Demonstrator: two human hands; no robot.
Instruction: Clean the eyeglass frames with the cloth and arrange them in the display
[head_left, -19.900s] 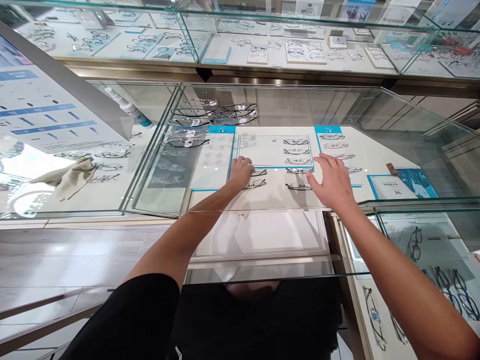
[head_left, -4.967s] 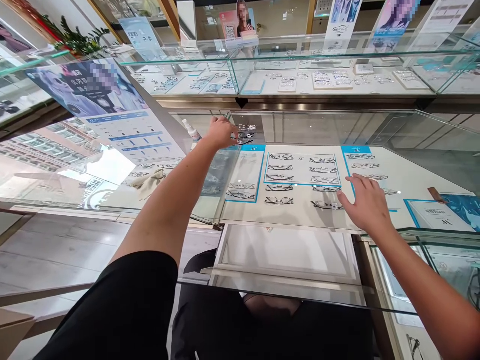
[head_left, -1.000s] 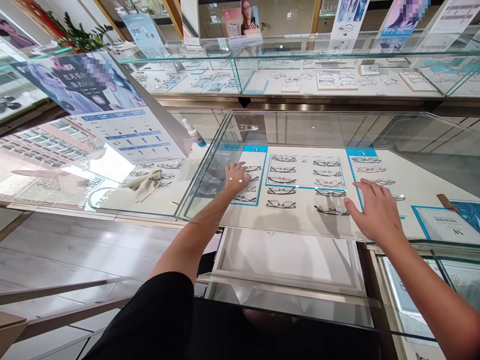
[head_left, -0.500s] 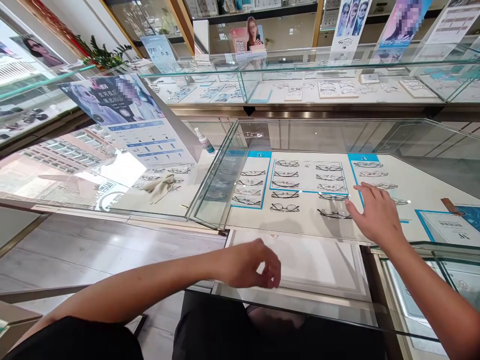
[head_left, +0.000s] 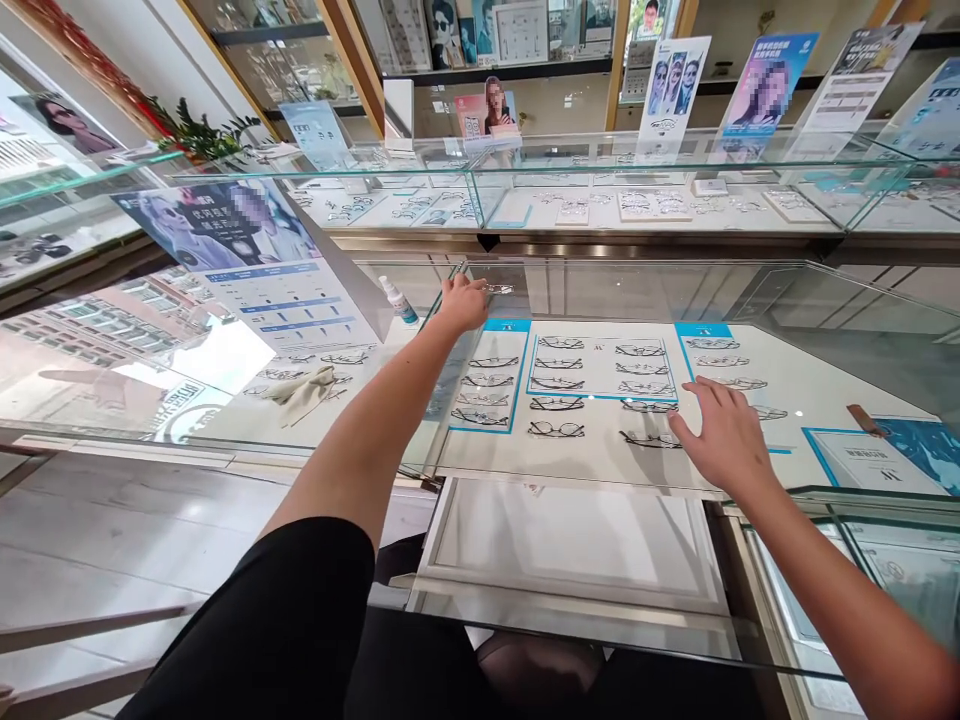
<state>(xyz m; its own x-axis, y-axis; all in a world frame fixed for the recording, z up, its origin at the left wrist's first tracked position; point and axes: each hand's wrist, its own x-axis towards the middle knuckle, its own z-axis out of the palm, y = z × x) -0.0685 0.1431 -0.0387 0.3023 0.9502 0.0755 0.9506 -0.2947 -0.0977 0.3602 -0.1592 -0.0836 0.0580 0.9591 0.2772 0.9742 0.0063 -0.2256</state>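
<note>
My left hand (head_left: 463, 300) reaches far out to the top glass of the display case, fingers curled around the end of a clear pair of glasses (head_left: 501, 290) lying there. My right hand (head_left: 718, 440) rests open, fingers spread, on the white display tray (head_left: 600, 460) inside the case, beside a dark-rimmed pair (head_left: 649, 438). Rows of glasses fill the blue-edged left panel (head_left: 480, 398) and the middle panel (head_left: 600, 365).
A spray bottle (head_left: 396, 300) and a beige cloth (head_left: 304, 390) lie on the case to the left, under a slanted poster board (head_left: 247, 260). A white panel (head_left: 570, 540) sits below the tray's front edge. More glass cases with glasses stand behind and to the right.
My left hand left the blue-edged left panel, drew back to the case's front, then reached up to the glass top. The stack there has shrunk to one pair. My right hand barely moved.
</note>
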